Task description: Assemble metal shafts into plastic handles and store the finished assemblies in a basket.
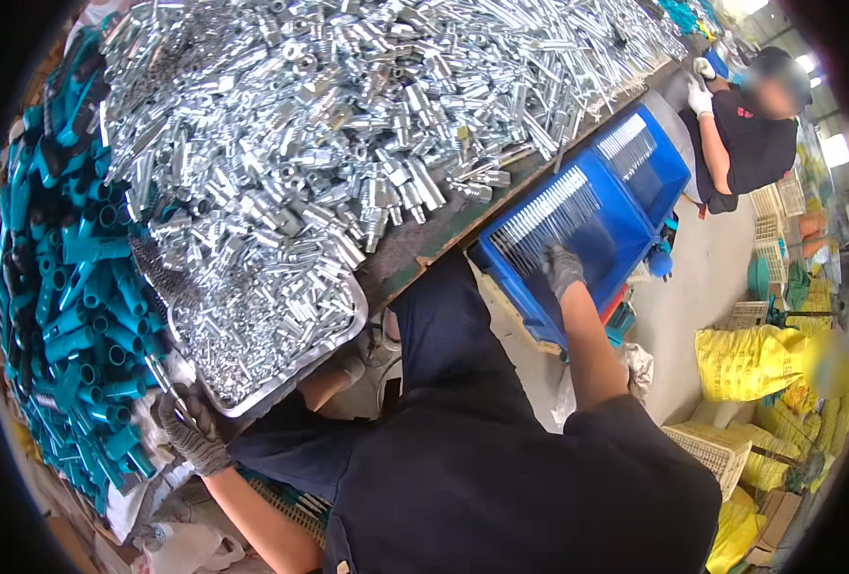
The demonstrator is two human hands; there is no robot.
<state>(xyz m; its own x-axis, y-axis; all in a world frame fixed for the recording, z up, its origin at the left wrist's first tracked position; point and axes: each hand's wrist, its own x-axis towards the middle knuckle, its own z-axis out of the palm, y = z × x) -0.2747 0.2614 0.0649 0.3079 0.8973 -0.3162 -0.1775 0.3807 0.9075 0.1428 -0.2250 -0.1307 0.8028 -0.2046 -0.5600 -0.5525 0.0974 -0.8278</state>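
My left hand [193, 435], in a dark grey knit glove, closes around a slim silver metal rod [164, 378]. The rod slants up and away from the fingers, beside the metal tray [362, 325] of small silver fittings. My right hand [563, 271], gloved the same way, reaches into a blue plastic bin [592, 311]. Its fingers stretch toward a row of slim metal rods [549, 215] lying side by side there; part of the fingers is hard to make out.
A large heap of silver metal fittings [348, 124] covers the bench. Teal plastic tool housings [89, 325] pile up at left. A second blue bin [668, 158] holds more rods. A co-worker [749, 134] in white gloves sits at far right, near yellow sacks [745, 364] and a crate [711, 454].
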